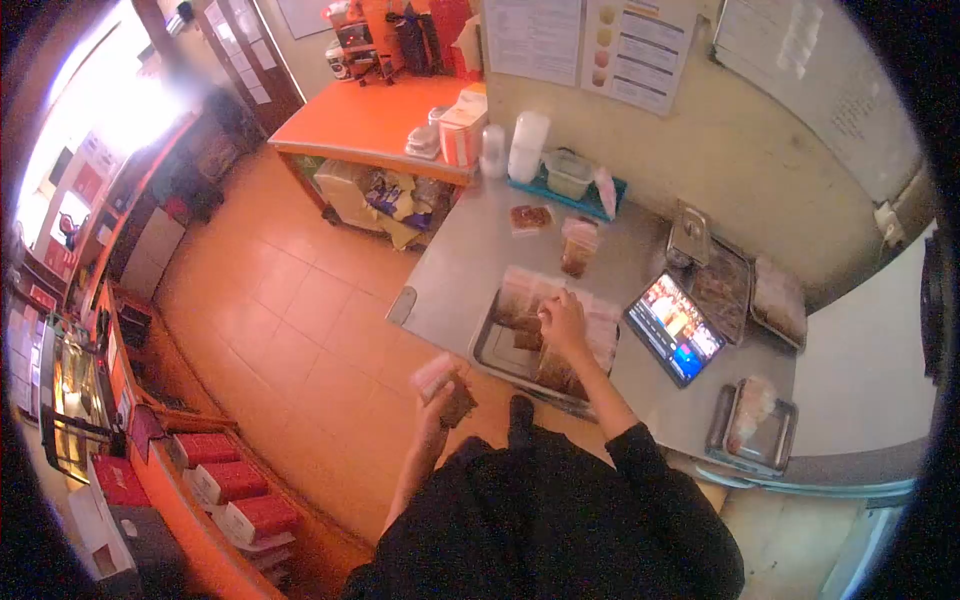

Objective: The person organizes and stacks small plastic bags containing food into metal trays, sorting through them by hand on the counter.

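Observation:
In my left hand (432, 412), held off the table's front edge, is a small packet (437, 374) with a pale pink upper part and a dark brown lower part. My right hand (563, 318) reaches over a metal tray (485, 347) on the steel table, its fingers bent and close together among similar packets (523, 294). Whether it grips one is too small to tell. Rows of these brown packets with pale tops fill much of the tray. Behind it, a standing packet (579, 246) and a flat reddish-brown one (530, 219) rest on the table.
A tablet (675, 328) with a lit screen lies right of the tray. Farther right are a metal pan (752, 425) with pale contents and a lidded steel container (688, 236). A teal tray (567, 192) holds a plastic tub at the back. An orange counter (345, 118) stands beyond.

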The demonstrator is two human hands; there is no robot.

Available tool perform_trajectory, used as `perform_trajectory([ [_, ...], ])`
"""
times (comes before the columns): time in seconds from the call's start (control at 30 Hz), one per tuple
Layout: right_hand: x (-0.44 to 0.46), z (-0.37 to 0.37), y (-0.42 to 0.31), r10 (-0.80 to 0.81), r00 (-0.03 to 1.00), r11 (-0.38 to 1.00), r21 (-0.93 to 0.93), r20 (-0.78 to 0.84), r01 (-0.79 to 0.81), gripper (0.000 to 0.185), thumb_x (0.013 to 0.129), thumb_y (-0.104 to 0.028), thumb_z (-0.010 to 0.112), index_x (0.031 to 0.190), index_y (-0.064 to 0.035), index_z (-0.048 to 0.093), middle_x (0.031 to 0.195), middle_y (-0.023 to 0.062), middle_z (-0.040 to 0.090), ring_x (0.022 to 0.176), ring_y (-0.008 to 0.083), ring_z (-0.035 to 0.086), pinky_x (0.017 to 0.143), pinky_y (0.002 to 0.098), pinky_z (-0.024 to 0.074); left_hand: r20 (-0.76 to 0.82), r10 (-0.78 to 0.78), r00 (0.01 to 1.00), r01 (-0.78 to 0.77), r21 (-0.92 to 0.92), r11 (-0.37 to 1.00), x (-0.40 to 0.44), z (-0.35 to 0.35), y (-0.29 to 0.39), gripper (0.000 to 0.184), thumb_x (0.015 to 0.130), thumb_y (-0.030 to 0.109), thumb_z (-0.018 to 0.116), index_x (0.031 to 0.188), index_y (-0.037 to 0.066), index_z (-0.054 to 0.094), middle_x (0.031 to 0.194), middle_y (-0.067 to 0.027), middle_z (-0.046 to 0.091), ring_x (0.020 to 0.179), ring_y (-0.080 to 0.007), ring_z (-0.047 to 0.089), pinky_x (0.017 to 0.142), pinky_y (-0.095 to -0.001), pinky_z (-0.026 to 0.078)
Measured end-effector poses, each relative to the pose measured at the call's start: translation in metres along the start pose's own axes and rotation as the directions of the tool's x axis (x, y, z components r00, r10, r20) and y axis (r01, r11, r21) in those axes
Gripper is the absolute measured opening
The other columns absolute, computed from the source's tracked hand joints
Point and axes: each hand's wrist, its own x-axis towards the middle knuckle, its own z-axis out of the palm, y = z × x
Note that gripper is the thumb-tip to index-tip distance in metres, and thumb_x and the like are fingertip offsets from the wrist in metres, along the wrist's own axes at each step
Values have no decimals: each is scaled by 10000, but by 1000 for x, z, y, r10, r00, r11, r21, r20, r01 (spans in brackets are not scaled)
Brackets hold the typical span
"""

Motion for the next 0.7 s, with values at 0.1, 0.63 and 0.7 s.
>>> perform_trajectory([
  [0.1, 19, -4, 9, -14, 998, 1000, -16, -59, 13, 82, 697, -115, 644, 762, -78, 610, 937, 76, 519, 924, 292, 485, 823, 426, 385, -42, -117, 992, 117, 16, 993, 23, 8, -7, 356, 844, 188, 567, 1155, 26, 511, 975, -127, 595, 778, -236, 606, 590, -326, 513],
  [0.63, 28, 16, 29, -53, 998, 988, -147, -41, 46, 101, 732, -137, 579, 821, -92, 591, 907, 76, 612, 938, 280, 494, 845, 422, 363, 322, -673, 666, 395, 614, 684, 191, 23, -84, 308, 738, 124, 544, 1022, 11, 583, 904, -77, 601, 758, -190, 579, 666, -313, 482],
  [0.7, 31, 13, 28, -82, 993, 986, -149, -83, 69, 98, 728, -140, 582, 815, -96, 581, 882, 75, 609, 935, 275, 493, 833, 417, 364, 310, -645, 699, 350, 638, 686, 193, 31, -82, 272, 750, 129, 538, 987, 12, 603, 843, -68, 600, 675, -176, 570, 609, -306, 479],
])
